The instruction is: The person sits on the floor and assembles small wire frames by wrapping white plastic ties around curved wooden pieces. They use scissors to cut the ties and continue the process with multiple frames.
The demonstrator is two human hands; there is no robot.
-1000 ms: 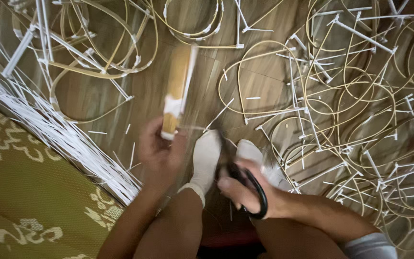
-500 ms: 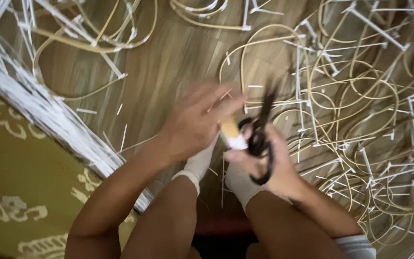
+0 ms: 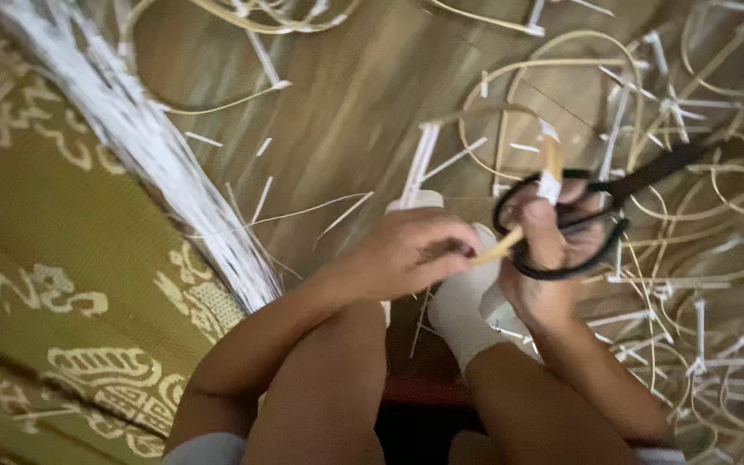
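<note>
Since half a second ago both hands have drawn together: left hand (image 3: 406, 254) pinching one end of a tan bamboo strip (image 3: 503, 247), right hand (image 3: 548, 250) closed on black scissors (image 3: 600, 207) and the strip's upper part. Floor (image 3: 337, 112), wood, centre; green patterned mat (image 3: 53, 284), left edge; white sticks (image 3: 148, 146) along it; bamboo hoops (image 3: 699, 284), right. Risk: blades near fingers, a slip could nick them.

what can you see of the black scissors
The black scissors look like dark metal, with large looped handles and long narrow blades. The right hand holds them, fingers through the loops, blades pointing up and right over the wooden floor strewn with bent strips. A pale bamboo strip crosses the handle loops; the left hand pinches its lower end. Motion blur hides whether the blades are open.
</note>
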